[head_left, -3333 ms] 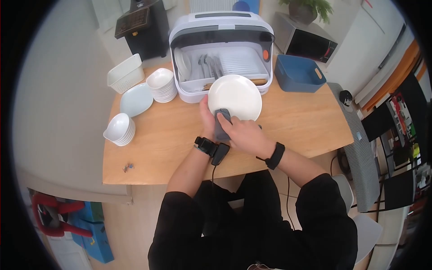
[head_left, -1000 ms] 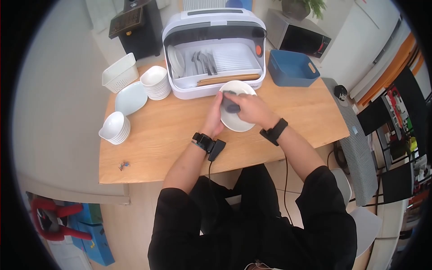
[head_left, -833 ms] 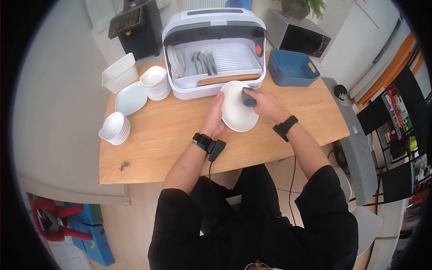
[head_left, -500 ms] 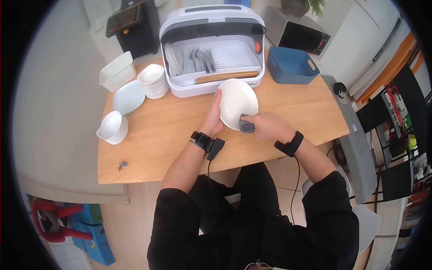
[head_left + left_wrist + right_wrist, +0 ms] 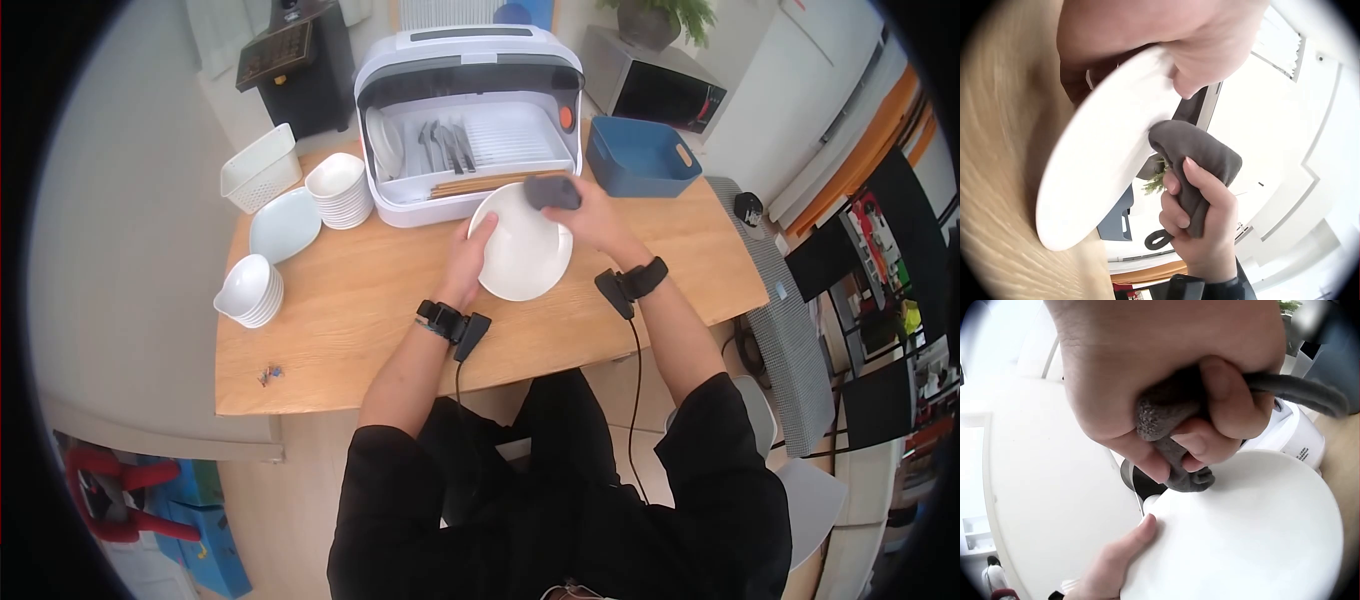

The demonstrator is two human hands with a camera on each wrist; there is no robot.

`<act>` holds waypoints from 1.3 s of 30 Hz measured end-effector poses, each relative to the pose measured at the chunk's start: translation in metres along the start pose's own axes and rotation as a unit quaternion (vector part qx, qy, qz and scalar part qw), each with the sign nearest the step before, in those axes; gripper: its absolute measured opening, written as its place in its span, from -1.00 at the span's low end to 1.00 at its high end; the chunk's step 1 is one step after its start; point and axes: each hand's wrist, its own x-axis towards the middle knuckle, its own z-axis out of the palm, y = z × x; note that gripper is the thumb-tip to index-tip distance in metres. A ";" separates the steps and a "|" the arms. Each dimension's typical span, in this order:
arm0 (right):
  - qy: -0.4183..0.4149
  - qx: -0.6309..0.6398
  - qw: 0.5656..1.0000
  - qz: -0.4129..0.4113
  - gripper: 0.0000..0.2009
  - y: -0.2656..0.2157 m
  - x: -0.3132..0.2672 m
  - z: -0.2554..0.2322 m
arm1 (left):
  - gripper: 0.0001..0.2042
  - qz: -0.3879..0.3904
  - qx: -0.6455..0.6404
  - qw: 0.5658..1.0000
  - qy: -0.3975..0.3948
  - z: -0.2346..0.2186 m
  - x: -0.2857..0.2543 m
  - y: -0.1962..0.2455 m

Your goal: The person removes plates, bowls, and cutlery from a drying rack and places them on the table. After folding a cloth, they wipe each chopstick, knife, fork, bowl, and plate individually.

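A white plate (image 5: 520,250) is held tilted above the wooden table by my left hand (image 5: 466,262), thumb over its face near the left rim. My right hand (image 5: 597,215) grips a bunched dark grey cloth (image 5: 552,192) at the plate's upper right edge. In the left wrist view the cloth (image 5: 1194,153) meets the plate's face near the rim, and a small loop hangs from it. The right wrist view shows curled fingers (image 5: 1222,419) around the cloth, its end touching the plate (image 5: 1254,531). Most left fingers are hidden behind the plate.
Behind the plate stands a white dish cabinet (image 5: 400,205) with its lid raised, holding plates, cutlery and chopsticks. Stacked white bowls (image 5: 338,190), more bowls (image 5: 250,290), a pale tray (image 5: 286,224) and a white basket (image 5: 262,168) stand left. A blue bin (image 5: 645,178) is at right.
The cloth has moved from the centre of the plate to its lower right rim and then up to its upper right edge. The left hand keeps holding the plate, whose tilt has shifted.
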 end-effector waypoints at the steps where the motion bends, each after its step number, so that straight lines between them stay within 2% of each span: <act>1: 0.049 0.067 0.991 0.105 -0.68 -0.008 0.001 -0.013 | -0.60 0.020 0.039 0.999 0.009 0.000 -0.001 0.002; 2: 0.099 0.133 0.964 0.210 -0.74 -0.011 0.000 -0.022 | -0.60 0.020 0.038 0.999 0.011 -0.003 -0.001 0.004; 3: 0.099 0.134 0.963 0.210 -0.74 -0.008 -0.003 -0.029 | -0.62 0.031 0.062 0.997 0.017 -0.007 0.000 0.006; 5: 0.160 0.264 0.914 0.263 -0.83 -0.001 -0.007 -0.040 | -0.62 0.040 0.086 0.995 0.020 -0.008 0.001 0.006; 6: 0.162 0.264 0.914 0.262 -0.83 -0.002 -0.011 -0.039 | -0.64 0.063 0.055 0.996 0.038 -0.007 0.002 0.006; 8: 0.108 0.361 0.874 0.307 -0.79 -0.005 -0.024 -0.033 | -0.65 0.088 0.024 0.994 0.054 -0.006 0.005 0.007; 11: 0.109 0.453 0.844 0.265 -0.81 -0.013 -0.028 -0.018 | -0.68 0.112 0.013 0.991 0.073 -0.007 0.004 0.010; 13: 0.140 0.501 0.822 0.231 -0.84 -0.032 -0.022 -0.006 | -0.69 0.159 0.152 0.970 0.105 -0.010 0.008 0.001; 14: 0.140 0.503 0.821 0.230 -0.84 -0.041 -0.018 0.000 | -0.69 0.159 0.155 0.969 0.105 -0.012 0.010 -0.004; 16: 0.122 0.442 0.869 0.187 -0.86 -0.055 -0.009 0.010 | -0.64 0.176 0.212 0.956 0.100 -0.012 0.012 -0.004; 17: 0.112 0.412 0.888 0.173 -0.80 -0.055 -0.007 0.015 | -0.64 0.178 0.214 0.955 0.103 -0.012 0.012 -0.004; 19: 0.094 0.393 0.902 0.154 -0.74 -0.070 0.004 0.020 | -0.60 0.033 0.165 0.986 0.014 -0.005 0.000 0.007; 20: 0.077 0.369 0.916 0.135 -0.68 -0.078 0.010 0.021 | -0.60 0.035 0.168 0.985 0.018 -0.011 -0.004 0.007; 21: 0.064 0.329 0.937 0.099 -0.59 -0.084 0.016 0.023 | -0.60 -0.022 -0.003 0.994 -0.111 -0.019 -0.008 0.005; 22: 0.063 0.331 0.936 0.097 -0.59 -0.083 0.022 0.027 | -0.60 -0.079 -0.174 0.953 -0.235 -0.027 -0.007 0.000; 23: 0.072 0.251 0.964 0.049 -0.56 -0.080 0.028 0.031 | -0.60 -0.113 -0.257 0.912 -0.299 -0.037 0.005 -0.013; 24: 0.081 0.168 0.983 0.001 -0.54 -0.077 0.033 0.033 | -0.60 -0.113 -0.255 0.913 -0.297 -0.036 0.002 -0.010; 25: 0.081 0.170 0.982 0.001 -0.54 -0.072 0.035 0.034 | -0.60 -0.123 -0.276 0.910 -0.283 -0.034 -0.002 -0.007; 26: 0.082 0.030 0.995 -0.042 -0.48 -0.067 0.037 0.033 | -0.60 -0.133 -0.296 0.907 -0.269 -0.032 -0.005 -0.004; 27: 0.082 -0.110 0.987 -0.084 -0.43 -0.069 0.038 0.033 | -0.63 -0.132 -0.301 0.909 -0.257 -0.033 -0.005 -0.004; 28: 0.082 -0.109 0.987 -0.085 -0.43 -0.071 0.037 0.035 | -0.63 -0.131 -0.300 0.909 -0.256 -0.034 -0.004 -0.003; 30: -0.013 -0.312 0.950 0.021 -0.32 -0.079 0.031 0.042 | -0.67 -0.125 -0.321 0.904 -0.254 -0.031 -0.007 0.003; 33: 0.028 -0.347 0.938 0.009 -0.30 -0.074 0.027 0.059 | -0.69 -0.094 -0.310 0.922 -0.214 -0.023 -0.017 0.015; 37: 0.046 -0.351 0.935 -0.003 -0.25 -0.079 0.032 0.055 | -0.68 -0.097 -0.323 0.915 -0.223 -0.025 -0.014 0.011; 39: 0.037 -0.333 0.938 -0.085 -0.23 -0.082 0.038 0.049 | -0.63 -0.125 -0.334 0.900 -0.249 -0.030 -0.010 0.005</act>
